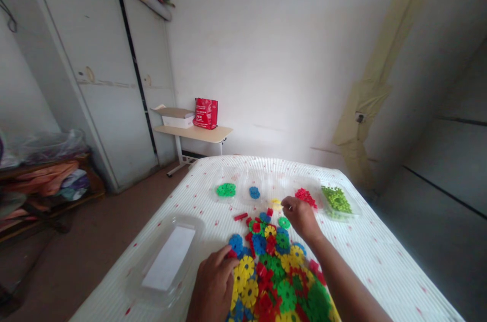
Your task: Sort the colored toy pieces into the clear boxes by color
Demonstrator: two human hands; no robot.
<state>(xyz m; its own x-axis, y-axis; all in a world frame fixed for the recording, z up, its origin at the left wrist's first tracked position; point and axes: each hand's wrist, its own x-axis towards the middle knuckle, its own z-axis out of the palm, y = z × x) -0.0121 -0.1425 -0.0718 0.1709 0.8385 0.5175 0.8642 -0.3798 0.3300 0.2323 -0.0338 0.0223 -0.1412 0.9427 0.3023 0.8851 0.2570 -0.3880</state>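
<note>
- Two bare hands: the right hand (302, 218) reaches over the far end of the pile; the left hand (213, 279) rests at its near left edge.
- Right hand: fingers bent and drawn together; whether a piece is pinched between them cannot be told.
- Left hand: fingers half curled, tips at the discs; any grip is hidden.
- Yellow pieces (276, 204), small group: just beside the right fingertips, on their left; the right hand is much the nearer.
- Notched plastic discs (286, 295), mixed pile: red, yellow, blue, green; between the forearms; round, without long axis.
- Red plastic strip (241, 216), one: beyond the left hand, long axis roughly crosswise.
- Clear plastic containers (258, 178), far row, left to right: green discs (226, 190), blue discs (254, 192), the yellow group, red pieces (306, 197), lime-green pieces (337, 199).
</note>
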